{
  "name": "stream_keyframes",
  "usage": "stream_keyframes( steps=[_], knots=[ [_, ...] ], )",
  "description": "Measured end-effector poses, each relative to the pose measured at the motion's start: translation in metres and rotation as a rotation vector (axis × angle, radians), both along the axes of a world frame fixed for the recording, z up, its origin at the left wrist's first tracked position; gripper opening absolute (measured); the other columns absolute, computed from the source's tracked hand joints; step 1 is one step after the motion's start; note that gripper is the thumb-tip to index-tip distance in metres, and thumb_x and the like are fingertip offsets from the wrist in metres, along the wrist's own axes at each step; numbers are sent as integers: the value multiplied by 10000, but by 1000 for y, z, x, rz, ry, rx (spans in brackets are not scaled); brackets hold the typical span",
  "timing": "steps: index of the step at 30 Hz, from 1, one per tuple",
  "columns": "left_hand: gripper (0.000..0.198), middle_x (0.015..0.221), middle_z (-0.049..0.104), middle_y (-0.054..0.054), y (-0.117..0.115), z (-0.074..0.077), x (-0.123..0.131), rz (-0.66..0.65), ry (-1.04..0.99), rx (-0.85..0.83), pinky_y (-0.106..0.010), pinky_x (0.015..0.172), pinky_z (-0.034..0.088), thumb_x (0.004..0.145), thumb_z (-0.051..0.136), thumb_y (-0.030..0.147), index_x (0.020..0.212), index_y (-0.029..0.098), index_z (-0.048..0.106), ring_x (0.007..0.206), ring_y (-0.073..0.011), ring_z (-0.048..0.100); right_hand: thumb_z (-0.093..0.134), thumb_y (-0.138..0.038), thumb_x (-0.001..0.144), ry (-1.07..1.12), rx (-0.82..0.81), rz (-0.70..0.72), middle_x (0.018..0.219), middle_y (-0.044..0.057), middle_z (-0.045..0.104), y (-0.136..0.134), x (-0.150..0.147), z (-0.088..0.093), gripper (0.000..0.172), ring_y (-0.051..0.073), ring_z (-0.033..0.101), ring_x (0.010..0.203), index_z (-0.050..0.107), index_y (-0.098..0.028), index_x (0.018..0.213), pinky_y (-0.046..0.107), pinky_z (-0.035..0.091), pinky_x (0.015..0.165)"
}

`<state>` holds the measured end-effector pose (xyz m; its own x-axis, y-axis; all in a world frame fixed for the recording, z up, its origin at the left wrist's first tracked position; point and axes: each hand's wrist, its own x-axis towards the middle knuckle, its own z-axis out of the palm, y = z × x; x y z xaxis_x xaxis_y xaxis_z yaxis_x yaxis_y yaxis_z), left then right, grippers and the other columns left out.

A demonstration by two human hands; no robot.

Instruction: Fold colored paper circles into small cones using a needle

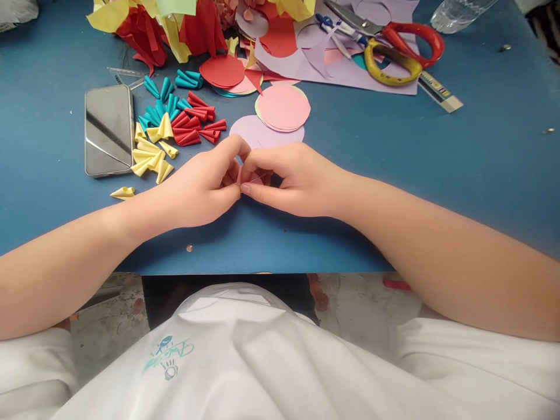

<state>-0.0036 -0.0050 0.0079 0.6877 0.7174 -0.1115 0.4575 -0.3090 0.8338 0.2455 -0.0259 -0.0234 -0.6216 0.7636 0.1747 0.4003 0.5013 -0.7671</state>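
My left hand and my right hand meet above the near part of the blue table. Between their fingertips they pinch a small piece of pink paper, mostly hidden by the fingers. Just beyond the hands lies a purple paper circle, partly under a stack of pink paper circles. To the left of the stack are small rolled paper cones: yellow cones, red cones and teal cones. One yellow cone sits apart near my left wrist.
A phone lies left of the cones. Red circles and purple paper sheets lie farther back. Scissors, an eraser and a clear bottle are at the back right. Crumpled red paper stands behind.
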Motion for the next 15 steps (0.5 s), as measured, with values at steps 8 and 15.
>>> stream_keyframes(
  steps=[8, 15],
  knots=[
    [168, 1183, 881, -49, -3, 11, -2, -69, 88, 67, -400, 938, 617, 1109, 611, 213, 1265, 263, 577, 1090, -278, 859, 768, -532, 1222, 22, -7, 18, 959, 26, 796, 1, 1, -4, 317, 218, 721, 861, 707, -266, 1060, 376, 626, 825],
    [222, 1128, 831, -38, -1, 9, -6, -158, 245, 290, -368, 875, 559, 1084, 569, 218, 1303, 251, 576, 998, -274, 835, 792, -588, 1208, 44, -5, 27, 926, 19, 787, 2, 2, -5, 365, 210, 707, 841, 718, -262, 1062, 362, 623, 807]
  ],
)
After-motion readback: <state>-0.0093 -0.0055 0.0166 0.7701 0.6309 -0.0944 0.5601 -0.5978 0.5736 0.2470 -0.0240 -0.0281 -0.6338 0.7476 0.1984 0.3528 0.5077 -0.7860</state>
